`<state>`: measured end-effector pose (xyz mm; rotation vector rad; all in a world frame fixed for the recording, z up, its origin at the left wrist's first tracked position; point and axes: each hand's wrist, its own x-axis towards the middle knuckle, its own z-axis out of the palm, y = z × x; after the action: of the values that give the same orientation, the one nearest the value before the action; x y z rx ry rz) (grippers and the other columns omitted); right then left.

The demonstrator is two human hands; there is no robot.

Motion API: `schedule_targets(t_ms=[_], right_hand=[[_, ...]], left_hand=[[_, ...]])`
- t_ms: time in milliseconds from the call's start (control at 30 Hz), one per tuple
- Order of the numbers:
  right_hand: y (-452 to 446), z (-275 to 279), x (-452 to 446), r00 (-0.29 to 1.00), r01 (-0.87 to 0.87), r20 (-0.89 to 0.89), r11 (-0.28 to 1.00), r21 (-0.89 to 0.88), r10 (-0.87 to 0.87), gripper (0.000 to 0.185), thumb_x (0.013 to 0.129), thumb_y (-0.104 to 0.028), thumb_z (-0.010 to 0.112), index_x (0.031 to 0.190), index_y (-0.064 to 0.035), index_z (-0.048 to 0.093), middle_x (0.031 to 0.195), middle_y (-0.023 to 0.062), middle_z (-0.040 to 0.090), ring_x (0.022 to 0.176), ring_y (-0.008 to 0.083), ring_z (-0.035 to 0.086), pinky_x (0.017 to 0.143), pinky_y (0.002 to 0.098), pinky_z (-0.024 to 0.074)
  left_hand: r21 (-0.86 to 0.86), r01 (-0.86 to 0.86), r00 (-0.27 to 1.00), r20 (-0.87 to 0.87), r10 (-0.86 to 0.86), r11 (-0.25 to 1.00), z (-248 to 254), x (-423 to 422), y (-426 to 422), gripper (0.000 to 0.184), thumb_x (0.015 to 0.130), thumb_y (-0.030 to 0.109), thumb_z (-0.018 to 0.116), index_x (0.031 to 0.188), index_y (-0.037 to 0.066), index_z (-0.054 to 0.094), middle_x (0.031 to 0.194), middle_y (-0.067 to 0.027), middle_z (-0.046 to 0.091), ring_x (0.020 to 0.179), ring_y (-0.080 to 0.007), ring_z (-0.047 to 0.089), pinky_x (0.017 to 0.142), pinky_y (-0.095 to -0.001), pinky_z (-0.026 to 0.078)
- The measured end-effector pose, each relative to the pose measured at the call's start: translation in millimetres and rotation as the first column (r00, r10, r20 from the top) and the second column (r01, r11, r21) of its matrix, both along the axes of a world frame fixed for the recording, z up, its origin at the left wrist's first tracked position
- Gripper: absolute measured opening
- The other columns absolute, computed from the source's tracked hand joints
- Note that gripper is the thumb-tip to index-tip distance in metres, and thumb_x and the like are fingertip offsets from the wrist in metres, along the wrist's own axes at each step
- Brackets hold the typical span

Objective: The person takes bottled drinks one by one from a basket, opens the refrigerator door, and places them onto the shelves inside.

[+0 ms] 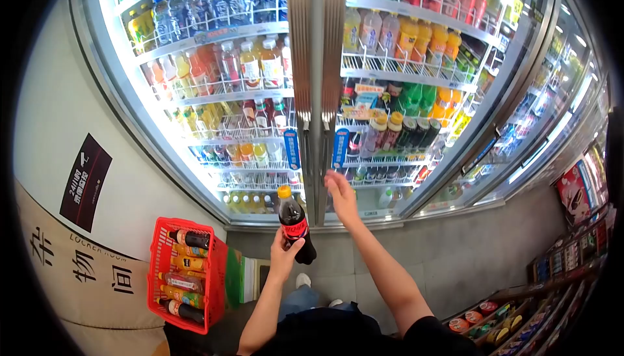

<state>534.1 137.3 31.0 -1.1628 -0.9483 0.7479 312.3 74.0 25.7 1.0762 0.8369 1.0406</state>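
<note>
A dark cola bottle (296, 226) with a yellow cap and red label is held nearly upright in my left hand (284, 254), whose fingers wrap round its lower half. To the right, my right hand (340, 193) is raised beside the lower end of the cooler door's handle (330, 154), fingers apart and nothing in them. Whether its fingertips touch the door is unclear. Both glass doors of the drinks cooler look closed. At the lower left stands a red basket (156, 262) holding several bottles, some dark and some orange or yellow.
Lit cooler shelves (221, 34) full of drinks rise in front of me, with more glass doors (520, 122) to the right. Packaged goods fill a rack (500, 320) at the lower right. A white wall panel (49, 105) is at the left, grey floor tiles (390, 245) below.
</note>
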Motion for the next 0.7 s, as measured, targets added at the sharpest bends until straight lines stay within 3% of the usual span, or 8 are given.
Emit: schedule_targets(t_ms=[167,233,267,300,367,400,500,700], right_hand=[[80,47,5,0.924,0.315,0.191,0.942,0.115,-0.332,0.043,0.099,-0.037,0.055,0.123,-0.0006,0.06,0.108,0.0113,0.066,0.099,0.021,0.063,0.09,0.0316,0.0471],[91,71,8,0.925,0.288,0.305,0.943,-0.166,-0.228,0.054,0.101,-0.048,0.046,0.105,0.0028,0.064,0.1,0.0116,0.066,0.098,0.022,0.06,0.089,0.0314,0.0438],[109,60,9,0.911,0.331,0.292,0.939,-0.092,-0.292,0.059,0.101,-0.052,0.041,0.08,-0.0011,0.063,0.077,0.0093,0.063,0.078,0.021,0.06,0.074,0.0295,0.0452],[123,52,15,0.905,0.34,0.297,0.938,-0.073,-0.305,0.059,0.101,-0.052,0.041,0.08,-0.0011,0.063,0.077,0.0093,0.063,0.078,0.021,0.06,0.074,0.0295,0.0452],[143,36,30,0.996,0.086,-0.017,0.995,-0.059,-0.087,0.057,0.1,-0.052,0.042,0.065,-0.0077,0.053,0.061,0.0054,0.052,0.059,0.0183,0.053,0.06,0.0293,0.0431],[148,35,32,0.987,-0.026,-0.158,1.0,-0.002,0.025,0.056,0.1,-0.052,0.044,0.058,-0.0152,0.038,0.05,-0.0007,0.036,0.045,0.0136,0.037,0.049,0.0288,0.0336],[150,36,28,0.963,-0.055,-0.266,0.998,-0.029,0.045,0.055,0.099,-0.05,0.046,0.058,-0.0173,0.031,0.05,-0.0036,0.029,0.044,0.0114,0.03,0.047,0.0284,0.0278],[151,32,5,0.954,0.222,-0.217,0.974,0.041,-0.208,0.052,0.099,-0.047,0.048,0.059,-0.0187,0.03,0.052,-0.0074,0.024,0.043,0.0069,0.024,0.044,0.026,0.0189]], left_hand=[[0.06,0.011,0.997,0.07,-0.015,0.998,17,-13,43,0.063,0.086,0.01,0.073,0.14,0.001,0.042,0.125,-0.0068,0.059,0.112,-0.0141,0.057,0.097,-0.0281,0.043],[0.091,0.028,0.997,0.069,-0.034,0.995,25,-19,57,0.063,0.086,0.009,0.073,0.14,0.001,0.041,0.126,-0.0068,0.059,0.113,-0.0143,0.056,0.097,-0.0281,0.043],[0.095,0.052,0.995,0.081,-0.06,0.994,28,-23,62,0.064,0.086,0.008,0.072,0.141,0.0,0.041,0.128,-0.0072,0.058,0.114,-0.0144,0.056,0.098,-0.0281,0.043],[0.097,0.074,0.992,0.094,-0.084,0.992,31,-26,66,0.064,0.086,0.006,0.072,0.141,0.0,0.04,0.13,-0.0076,0.056,0.115,-0.0145,0.055,0.098,-0.0281,0.042],[0.092,0.098,0.987,0.115,-0.109,0.991,30,-35,73,0.065,0.085,0.005,0.072,0.142,-0.001,0.039,0.133,-0.0082,0.054,0.118,-0.0146,0.054,0.1,-0.0288,0.042],[0.084,0.123,0.985,0.113,-0.132,0.989,29,-38,75,0.066,0.086,0.005,0.072,0.142,-0.001,0.038,0.133,-0.0082,0.054,0.118,-0.0149,0.054,0.101,-0.0291,0.042],[0.085,0.147,0.974,0.163,-0.16,0.985,24,-38,80,0.068,0.086,0.006,0.072,0.144,-0.001,0.036,0.132,-0.0084,0.054,0.119,-0.0158,0.055,0.102,-0.0298,0.042],[0.081,0.169,0.976,0.125,-0.178,0.982,30,-43,83,0.07,0.086,0.01,0.074,0.144,0.001,0.037,0.129,-0.0073,0.057,0.116,-0.0141,0.056,0.1,-0.0288,0.043]])
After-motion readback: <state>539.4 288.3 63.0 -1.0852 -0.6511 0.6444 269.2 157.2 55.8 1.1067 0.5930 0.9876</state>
